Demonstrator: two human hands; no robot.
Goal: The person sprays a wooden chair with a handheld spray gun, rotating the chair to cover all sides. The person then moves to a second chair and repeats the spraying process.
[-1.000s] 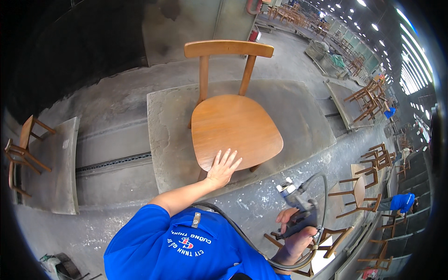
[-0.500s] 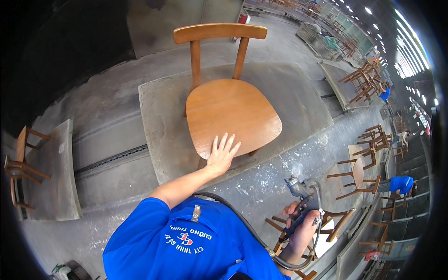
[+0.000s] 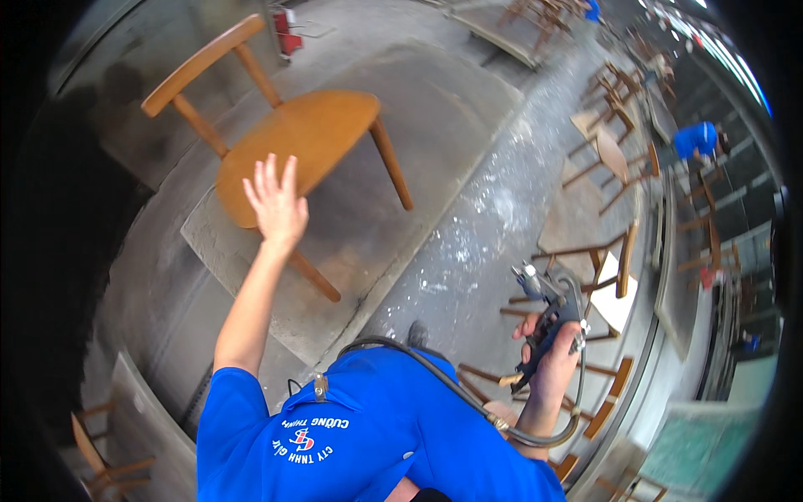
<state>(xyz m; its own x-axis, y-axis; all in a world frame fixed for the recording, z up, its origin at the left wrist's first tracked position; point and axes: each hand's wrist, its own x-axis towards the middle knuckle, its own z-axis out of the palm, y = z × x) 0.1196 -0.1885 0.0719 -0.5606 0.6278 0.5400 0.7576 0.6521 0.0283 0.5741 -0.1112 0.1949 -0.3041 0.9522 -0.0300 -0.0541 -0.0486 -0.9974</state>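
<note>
A brown wooden chair (image 3: 305,125) with a curved backrest stands on a grey platform, its seat tilted in my view. My left hand (image 3: 280,205) is at the near edge of the seat, fingers spread and stretched out over the wood. Whether the palm presses on the seat, I cannot tell. In my right hand (image 3: 556,351) is a spray gun (image 3: 548,322), its grip wrapped by the fingers and its nozzle pointing up and to the left. A dark hose (image 3: 452,389) runs from the gun across the front of my blue shirt.
The platform (image 3: 452,109) is a flat grey board. Several wooden chairs (image 3: 615,155) stand along the right, some close to my right arm. A person in a blue shirt (image 3: 696,140) bends farther right. Another chair (image 3: 100,452) is at lower left, and a red object (image 3: 286,38) stands behind.
The chair has turned and appears farther left, two of its legs now showing. My left hand has moved left and up along with it. The spray gun stays in my right hand.
</note>
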